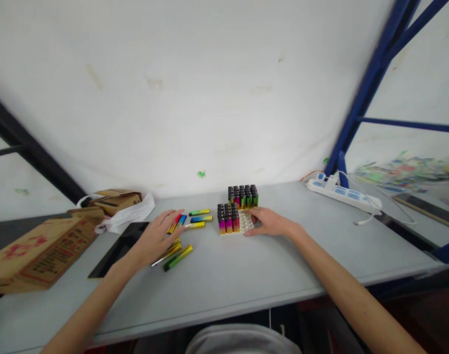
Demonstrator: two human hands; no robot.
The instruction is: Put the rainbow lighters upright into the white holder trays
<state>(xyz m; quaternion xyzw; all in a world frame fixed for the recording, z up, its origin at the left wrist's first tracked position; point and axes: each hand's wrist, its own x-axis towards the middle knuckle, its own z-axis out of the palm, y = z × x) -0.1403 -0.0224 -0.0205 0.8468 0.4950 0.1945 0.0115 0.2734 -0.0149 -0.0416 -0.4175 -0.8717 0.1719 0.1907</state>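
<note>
My left hand (154,240) hovers over or rests among loose lighters at the left, fingers stretched out and apart; nothing shows held in it. Near its fingers lie a green-and-yellow lighter (178,258), a blue-and-yellow lighter (201,219) and several more, partly covered by the hand. With thumb and fingers at either side, my right hand (268,222) grips the right end of a white tray with holes (245,222). Upright lighters (228,219) with black tops and pink-to-yellow bodies fill the tray's left part. Behind it stands another block of upright lighters (243,195).
A black flat panel (116,253) lies left of my left hand. Cardboard boxes (43,248) and a white plastic bag (130,215) sit at the far left. A white power strip (344,195) with cables lies at the right, near the blue frame (360,98).
</note>
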